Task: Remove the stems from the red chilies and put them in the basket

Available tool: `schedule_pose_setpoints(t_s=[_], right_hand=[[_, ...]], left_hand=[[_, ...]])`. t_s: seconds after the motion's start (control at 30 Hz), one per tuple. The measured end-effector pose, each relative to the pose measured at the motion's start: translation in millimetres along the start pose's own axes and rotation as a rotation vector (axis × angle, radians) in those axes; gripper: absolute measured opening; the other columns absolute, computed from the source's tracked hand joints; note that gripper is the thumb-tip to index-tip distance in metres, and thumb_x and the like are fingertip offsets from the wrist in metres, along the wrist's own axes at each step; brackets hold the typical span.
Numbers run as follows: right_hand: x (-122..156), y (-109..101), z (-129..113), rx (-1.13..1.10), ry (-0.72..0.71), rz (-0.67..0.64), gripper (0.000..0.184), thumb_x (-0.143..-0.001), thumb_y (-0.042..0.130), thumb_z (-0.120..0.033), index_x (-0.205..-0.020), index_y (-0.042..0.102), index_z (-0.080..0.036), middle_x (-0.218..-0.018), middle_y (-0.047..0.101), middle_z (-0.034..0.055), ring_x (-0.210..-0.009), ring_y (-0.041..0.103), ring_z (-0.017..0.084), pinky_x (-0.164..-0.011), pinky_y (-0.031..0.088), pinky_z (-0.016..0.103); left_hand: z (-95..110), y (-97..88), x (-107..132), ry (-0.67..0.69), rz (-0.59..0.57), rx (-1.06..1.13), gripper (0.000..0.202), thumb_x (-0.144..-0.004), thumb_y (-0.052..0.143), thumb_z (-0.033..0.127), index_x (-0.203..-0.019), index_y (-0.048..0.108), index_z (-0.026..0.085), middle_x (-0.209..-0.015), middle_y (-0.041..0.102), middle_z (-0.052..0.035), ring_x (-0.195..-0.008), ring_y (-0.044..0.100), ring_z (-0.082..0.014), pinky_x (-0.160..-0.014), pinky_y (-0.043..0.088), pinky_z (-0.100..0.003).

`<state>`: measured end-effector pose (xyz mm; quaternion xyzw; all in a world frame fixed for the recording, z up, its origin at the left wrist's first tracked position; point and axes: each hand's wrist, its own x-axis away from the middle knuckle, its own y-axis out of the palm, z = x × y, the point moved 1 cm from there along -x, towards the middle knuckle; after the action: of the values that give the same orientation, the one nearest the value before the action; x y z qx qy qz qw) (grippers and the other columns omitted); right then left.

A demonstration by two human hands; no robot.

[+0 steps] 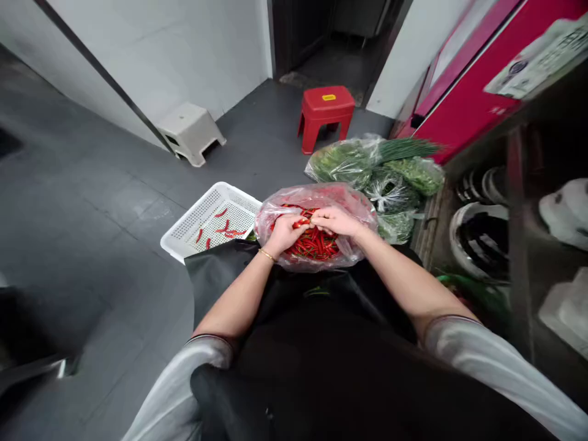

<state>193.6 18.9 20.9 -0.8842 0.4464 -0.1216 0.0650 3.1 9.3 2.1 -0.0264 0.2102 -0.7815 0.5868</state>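
A clear plastic bag (356,205) full of red chili peppers (316,246) sits open in front of my lap. Over its mouth, my left hand (285,234) is closed around a red chili pepper (302,223). My right hand (335,220) pinches at the other end of that pepper, its fingertips close to those of the left; the exact grip is too small to make out. To the left of the bag, a white perforated basket (184,228) holds several red chili peppers (225,226) scattered on its bottom.
Bagged green vegetables (342,162) and a bundle of thin green stalks (407,149) lie beyond the bag to the right. A red stool (327,110) and a white stool (190,128) stand farther off. Shelving with a white bucket (459,236) lines the right side.
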Motion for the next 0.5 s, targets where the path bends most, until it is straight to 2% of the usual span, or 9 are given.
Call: schedule_pose_setpoints(t_s=[0.07, 0.17, 0.2, 0.27, 0.33, 0.37, 0.43, 0.5], right_hand=[[3, 14, 6, -0.213, -0.034, 0.004, 0.037, -0.079, 0.063, -0.051, -0.075, 0.059, -0.014, -0.051, 0.046, -0.0073, -0.036, 0.036, 0.004, -0.036, 0.030, 0.017], [5, 21, 14, -0.279, -0.035, -0.026, 0.042, -0.081, 0.058, -0.056, -0.079, 0.060, -0.015, -0.052, 0.046, -0.0069, -0.039, 0.038, 0.006, -0.041, 0.038, 0.020], [5, 20, 16, -0.217, -0.019, -0.043, 0.044, -0.083, 0.056, -0.058, -0.082, 0.061, -0.015, -0.054, 0.049, -0.0054, -0.041, 0.041, 0.007, -0.044, 0.041, 0.022], [2, 14, 22, 0.099, 0.055, -0.012, 0.045, -0.086, 0.052, -0.058, -0.090, 0.066, -0.015, -0.065, 0.060, 0.0004, -0.053, 0.053, 0.011, -0.055, 0.047, 0.024], [-4, 12, 27, 0.547, 0.156, 0.085, 0.042, -0.087, 0.053, -0.055, -0.100, 0.069, -0.018, -0.086, 0.069, 0.0068, -0.074, 0.062, 0.016, -0.068, 0.049, 0.027], [-8, 13, 30, 0.752, 0.200, 0.122, 0.040, -0.088, 0.055, -0.052, -0.104, 0.070, -0.019, -0.098, 0.069, 0.0093, -0.083, 0.064, 0.018, -0.073, 0.049, 0.028], [-15, 18, 31, 1.022, 0.254, 0.128, 0.034, -0.090, 0.054, -0.044, -0.108, 0.070, -0.020, -0.113, 0.067, 0.0124, -0.093, 0.064, 0.021, -0.078, 0.048, 0.029], [-20, 19, 28, 1.078, 0.254, 0.127, 0.030, -0.093, 0.049, -0.033, -0.104, 0.071, -0.017, -0.112, 0.067, 0.0129, -0.093, 0.065, 0.021, -0.079, 0.047, 0.029]], left_hand=[[1, -2.5, 5, -0.113, -0.222, 0.132, 0.026, -0.072, 0.072, 0.037, -0.071, 0.068, 0.012, -0.064, 0.060, -0.0006, -0.061, 0.047, -0.0096, -0.062, 0.038, -0.024], [-2, -5.5, 9, -0.293, -0.378, 0.349, 0.031, -0.067, 0.076, 0.040, -0.071, 0.066, 0.011, -0.056, 0.052, 0.0030, -0.049, 0.037, -0.0053, -0.050, 0.030, -0.021], [-4, -6.2, 10, -0.350, -0.367, 0.424, 0.031, -0.066, 0.077, 0.039, -0.072, 0.065, 0.012, -0.055, 0.050, 0.0042, -0.046, 0.034, -0.0040, -0.046, 0.026, -0.020], [-10, -7.5, 8, -0.431, -0.209, 0.555, 0.029, -0.066, 0.077, 0.037, -0.072, 0.062, 0.012, -0.055, 0.050, 0.0048, -0.043, 0.033, -0.0026, -0.043, 0.023, -0.019], [-15, -8.3, 6, -0.474, -0.025, 0.659, 0.027, -0.066, 0.075, 0.033, -0.066, 0.058, 0.012, -0.058, 0.054, 0.0026, -0.046, 0.042, -0.0034, -0.043, 0.030, -0.017], [-16, -8.4, 6, -0.491, 0.024, 0.701, 0.026, -0.066, 0.075, 0.031, -0.065, 0.056, 0.013, -0.061, 0.057, 0.0010, -0.050, 0.049, -0.0049, -0.047, 0.035, -0.017], [-15, -7.9, 6, -0.529, 0.032, 0.766, 0.024, -0.065, 0.075, 0.028, -0.069, 0.056, 0.013, -0.066, 0.062, -0.0017, -0.059, 0.058, -0.0088, -0.054, 0.045, -0.019], [-12, -6.8, 8, -0.560, -0.033, 0.806, 0.026, -0.065, 0.075, 0.027, -0.079, 0.058, 0.013, -0.067, 0.064, -0.0023, -0.061, 0.062, -0.0114, -0.058, 0.049, -0.023]])
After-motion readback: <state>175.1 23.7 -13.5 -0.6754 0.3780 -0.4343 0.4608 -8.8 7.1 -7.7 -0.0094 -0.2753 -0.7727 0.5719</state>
